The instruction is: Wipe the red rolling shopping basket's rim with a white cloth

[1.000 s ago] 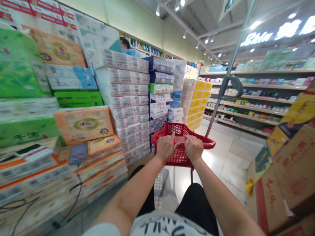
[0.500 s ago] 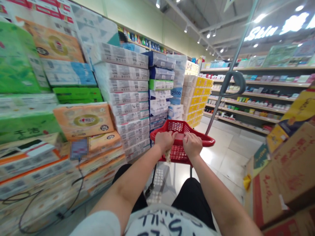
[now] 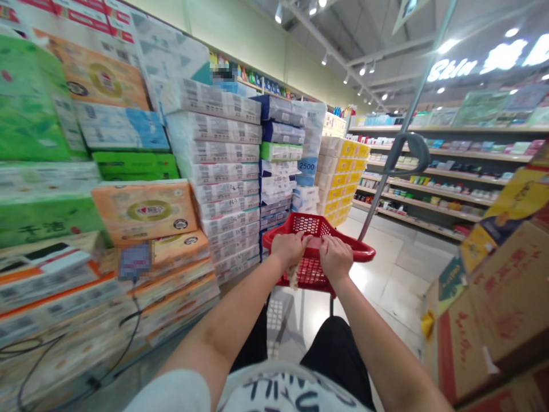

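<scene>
Head view, red shopping cart (image 3: 315,273) is set on tiled floor (image 3: 388,283), its handle (image 3: 315,243) is clamped by left hand (image 3: 288,250) and right hand (image 3: 337,254), tissue packs (image 3: 227,154) are stacked left of the cart, cardboard cartons (image 3: 510,286) right of it.

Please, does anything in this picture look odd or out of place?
Yes: at lower left, a loose cable runs down past the stacked packs, which looks untidy beside goods. The red cart itself looks normal.

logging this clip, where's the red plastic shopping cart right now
In the head view, the red plastic shopping cart is just right of centre, held by the left hand and right hand, with a slanting grey metal pole at its right side.
</scene>
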{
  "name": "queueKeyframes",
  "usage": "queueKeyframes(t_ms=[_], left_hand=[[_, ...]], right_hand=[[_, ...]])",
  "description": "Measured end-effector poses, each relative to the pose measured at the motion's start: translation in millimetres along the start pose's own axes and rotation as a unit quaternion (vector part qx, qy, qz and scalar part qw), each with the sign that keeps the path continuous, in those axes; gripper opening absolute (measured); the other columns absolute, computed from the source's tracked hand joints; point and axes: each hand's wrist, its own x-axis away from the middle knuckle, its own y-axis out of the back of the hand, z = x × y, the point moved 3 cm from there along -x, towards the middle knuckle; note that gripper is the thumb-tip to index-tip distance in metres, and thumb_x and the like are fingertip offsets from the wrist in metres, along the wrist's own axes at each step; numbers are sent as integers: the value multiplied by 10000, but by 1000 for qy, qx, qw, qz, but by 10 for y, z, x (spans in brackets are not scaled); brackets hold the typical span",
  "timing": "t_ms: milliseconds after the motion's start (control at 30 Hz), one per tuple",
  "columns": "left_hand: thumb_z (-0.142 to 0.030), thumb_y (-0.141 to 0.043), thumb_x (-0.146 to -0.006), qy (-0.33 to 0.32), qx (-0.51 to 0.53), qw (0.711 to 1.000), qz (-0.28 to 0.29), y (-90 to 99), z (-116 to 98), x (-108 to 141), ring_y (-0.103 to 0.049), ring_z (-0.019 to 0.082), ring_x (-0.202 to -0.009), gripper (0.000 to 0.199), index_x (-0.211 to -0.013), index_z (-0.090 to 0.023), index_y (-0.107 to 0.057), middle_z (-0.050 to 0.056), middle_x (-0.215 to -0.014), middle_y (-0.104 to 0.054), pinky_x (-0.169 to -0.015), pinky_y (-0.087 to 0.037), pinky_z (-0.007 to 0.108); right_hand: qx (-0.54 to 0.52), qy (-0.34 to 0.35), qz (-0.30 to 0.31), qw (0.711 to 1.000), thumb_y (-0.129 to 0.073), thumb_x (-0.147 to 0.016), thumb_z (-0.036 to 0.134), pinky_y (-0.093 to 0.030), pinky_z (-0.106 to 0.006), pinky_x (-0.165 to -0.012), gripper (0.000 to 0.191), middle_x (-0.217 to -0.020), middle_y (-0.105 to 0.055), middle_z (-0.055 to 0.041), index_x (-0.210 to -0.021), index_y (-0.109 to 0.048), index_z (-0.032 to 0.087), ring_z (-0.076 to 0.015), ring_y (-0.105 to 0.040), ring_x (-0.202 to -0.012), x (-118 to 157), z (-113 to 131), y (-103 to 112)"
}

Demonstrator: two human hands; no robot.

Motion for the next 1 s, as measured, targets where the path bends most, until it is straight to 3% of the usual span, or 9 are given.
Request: queueKeyframes(t_ms=[167, 233, 367, 567, 767, 933, 1000], left_hand=[[-552, -219, -940, -84, -15, 990, -112, -26, -43, 187, -551, 268, -1074, 595, -1371, -183, -398, 142, -1207, -588, -897, -359, 409], [-543, -224, -943, -62, -18, 991, -115, -43, -32, 173, -559, 267, -1050, 598, -1388, -173, -374, 142, -1173, -603, -895, -358, 412], [-538, -122, -950, 22, -4, 998, -60, -78, -8, 40, -615, 245, -834, 612, -1346, -181, -422, 99, -922, -672, -789, -388, 403], [-539, -266, -937, -83, -21, 986, -141, -141, -55, 203, -502, 273, -1120, 580, -1383, -185, -375, 147, -1260, -542, -957, -319, 435], [-534, -164, -950, -4, -14, 997, -76, -150, -6, 35, -592, 244, -882, 603, -1385, -172, -371, 114, -984, -640, -813, -381, 400], [-590, -286, -910, -130, -36, 977, -163, -269, -50, 212, -457, 299, -1172, 640, -1418, -204, -332, 159, -1357, -464, -985, -287, 469], [-606, -271, -906, -126, -32, 977, -166, -284, -62, 210, -462, 295, -1166, 672, -1445, -204, -279, 160, -1355, -467, -986, -286, 464]], right_hand=[[22, 121, -30, 992, -486, -903, 221, -318, -370, -1003, 331, -1247, -619, -73, -1212, -594, 170, -220, -540, -1152, 177, 1, 15], [21, 149, -22, 988, -510, -897, 235, -283, -397, -1053, 386, -1287, -588, -82, -1276, -540, 165, -234, -492, -1208, 266, 34, 11], [-9, 103, -30, 994, -498, -897, 215, -252, -429, -1088, 371, -1230, -614, -86, -1263, -537, 161, -235, -451, -1243, 338, 108, 8], [-32, 49, -32, 998, -481, -900, 217, -242, -447, -1086, 334, -1213, -611, -84, -1224, -549, 169, -232, -443, -1239, 325, 150, -24], [-23, 40, -21, 999, -471, -901, 221, -235, -451, -1077, 339, -1212, -607, -83, -1230, -545, 181, -234, -427, -1245, 329, 148, -29], [-18, 45, -14, 999, -462, -908, 229, -240, -451, -1077, 335, -1229, -598, -88, -1228, -541, 171, -237, -429, -1248, 322, 115, -22], [-15, 44, -14, 999, -470, -908, 238, -243, -452, -1076, 329, -1227, -600, -88, -1221, -546, 169, -240, -433, -1244, 324, 92, -29]])
